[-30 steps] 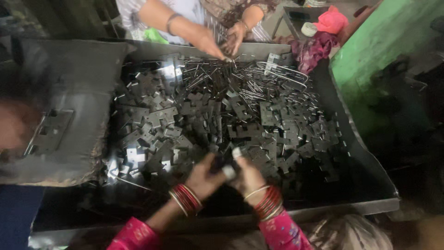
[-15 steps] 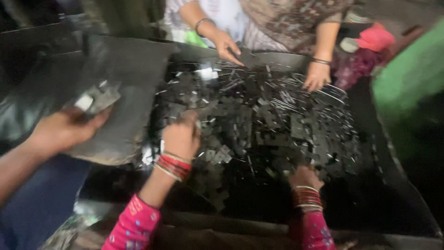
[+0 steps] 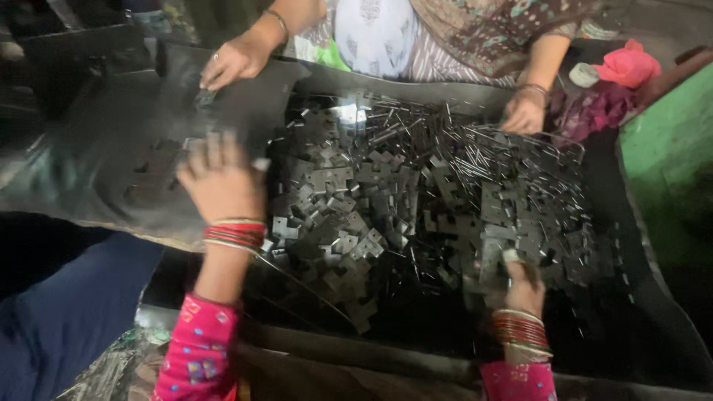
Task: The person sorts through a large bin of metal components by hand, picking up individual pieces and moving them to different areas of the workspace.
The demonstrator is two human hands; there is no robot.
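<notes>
A heap of small dark metal hinge plates (image 3: 349, 200) and thin metal pins (image 3: 475, 160) fills a dark metal tray (image 3: 653, 319). My left hand (image 3: 219, 178), red bangles at the wrist, hovers with fingers spread over the tray's left side, blurred by motion, next to the heap's left edge. My right hand (image 3: 523, 286) rests low on the right of the heap, its fingers closed on a hinge plate (image 3: 494, 260). Both arms wear pink patterned sleeves.
A person opposite has one hand (image 3: 230, 63) on the flat dark sheet (image 3: 111, 148) at far left and the other hand (image 3: 523, 111) on the pins. Someone's dark blue clothing (image 3: 67, 297) is at my left. Pink cloth (image 3: 627, 63) and a green wall (image 3: 668, 148) lie right.
My left hand has swung left from the heap toward the flat sheet. My right hand has risen slightly into the plates. The other person's hand has reached onto the left sheet.
</notes>
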